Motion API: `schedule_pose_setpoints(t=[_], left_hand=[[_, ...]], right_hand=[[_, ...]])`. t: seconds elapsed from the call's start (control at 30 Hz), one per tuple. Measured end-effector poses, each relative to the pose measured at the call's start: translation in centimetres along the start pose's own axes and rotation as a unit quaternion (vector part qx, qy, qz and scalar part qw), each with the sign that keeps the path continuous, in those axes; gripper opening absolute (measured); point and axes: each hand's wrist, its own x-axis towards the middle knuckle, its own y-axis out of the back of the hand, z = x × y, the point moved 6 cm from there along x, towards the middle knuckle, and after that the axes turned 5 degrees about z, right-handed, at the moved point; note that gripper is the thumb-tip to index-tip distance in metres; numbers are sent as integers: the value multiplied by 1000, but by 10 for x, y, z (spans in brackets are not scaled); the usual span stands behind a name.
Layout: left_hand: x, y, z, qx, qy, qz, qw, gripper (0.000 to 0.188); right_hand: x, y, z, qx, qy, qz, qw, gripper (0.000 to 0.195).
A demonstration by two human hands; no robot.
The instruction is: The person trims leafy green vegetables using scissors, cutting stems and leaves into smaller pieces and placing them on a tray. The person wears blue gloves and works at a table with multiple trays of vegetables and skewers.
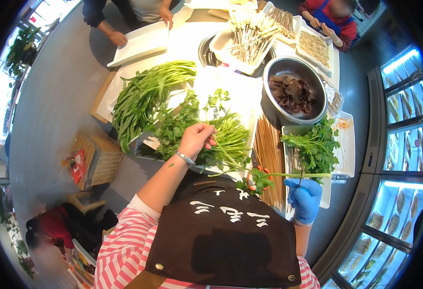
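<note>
My bare left hand (197, 139) pinches the thin stem of a leafy herb sprig (218, 99), probably coriander. Beneath it, a heap of the same herb (180, 126) lies in a white tray, its cut stems (235, 135) towards the right. In a blue glove, my right hand (305, 200) grips a thin skewer (301, 172). A pale green stem (287, 175) crosses that skewer just above my fingers, its leaves (259, 181) hanging to the left. Those leaves partly cover orange-red loops (268, 172), apparently scissor handles. Bundled wooden skewers (267, 155) lie between my hands.
A steel bowl of wood ear fungus (292, 92) stands beyond the skewers. Herb bunches (314, 146) fill a tray at right. Long leafy greens (142, 97) lie far left. Beyond are a tub of handled skewers (249, 36), a white tray (141, 43) and other people.
</note>
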Motion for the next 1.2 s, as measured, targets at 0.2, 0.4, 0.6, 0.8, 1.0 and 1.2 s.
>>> schedule_pose_setpoints(t=[0.2, 0.4, 0.6, 0.8, 1.0, 1.2], left_hand=[[-24, 13, -16, 384, -141, 102, 907, 32], [-44, -47, -7, 556, -538, -11, 634, 24], [-27, -62, -12, 597, -540, -67, 590, 10], [-39, -43, 58, 461, -533, -33, 709, 8], [-69, -29, 130, -22, -383, -73, 920, 7], [-96, -47, 123, -106, -295, -117, 943, 12]], right_hand=[[5, -11, 0, -35, -18, -9, 999, 27], [4, -17, 2, -27, -76, 14, 997, 26], [4, -20, -1, -36, -100, -19, 994, 27], [4, -20, 6, -24, -100, -61, 993, 27], [12, -55, -11, -72, -121, -156, 978, 27], [24, -81, -32, -123, -43, -166, 978, 26]])
